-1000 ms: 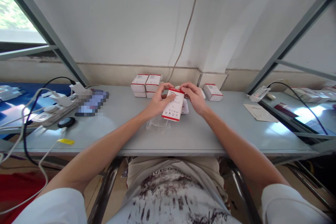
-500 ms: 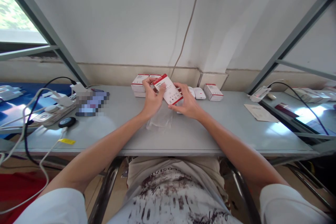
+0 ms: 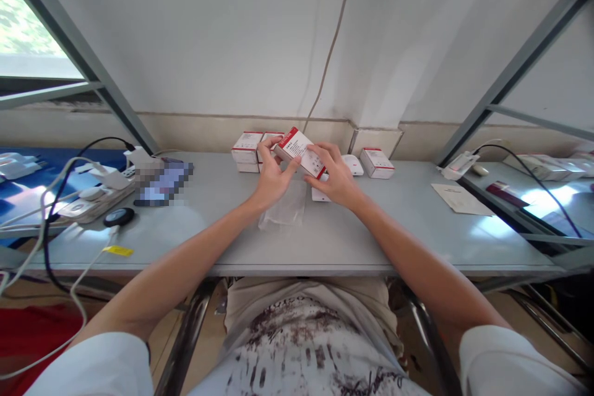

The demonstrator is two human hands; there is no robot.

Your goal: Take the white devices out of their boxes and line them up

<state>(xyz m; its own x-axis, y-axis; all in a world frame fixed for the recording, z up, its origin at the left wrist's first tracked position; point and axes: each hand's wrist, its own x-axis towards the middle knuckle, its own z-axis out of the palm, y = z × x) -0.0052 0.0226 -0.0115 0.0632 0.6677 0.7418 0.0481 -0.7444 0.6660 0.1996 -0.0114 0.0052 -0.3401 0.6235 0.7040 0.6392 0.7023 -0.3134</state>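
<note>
Both my hands hold a small red-and-white box [image 3: 301, 150], tilted above the middle of the table. My left hand [image 3: 273, 178] grips its left end, thumb on the near side. At the right end, my right hand [image 3: 338, 178] has its fingers around the box. Below lies a clear plastic bag [image 3: 283, 210]. A white device [image 3: 320, 194] sits partly hidden under my right hand, and another white device [image 3: 353, 164] is behind it. More red-and-white boxes [image 3: 245, 151] are stacked at the back left, and a single box [image 3: 378, 163] stands at the back right.
On the left are a phone [image 3: 164, 182], a power strip [image 3: 95, 201] with chargers and cables, and a round black object [image 3: 119, 216]. To the right lie a paper sheet [image 3: 461, 199] and a white plugged-in device [image 3: 458, 166]. Metal frame posts rise on both sides.
The box has been tipped, so its side now shows along with its printed face. My right hand's fingers have shifted farther over it, and more of the white device below is visible.
</note>
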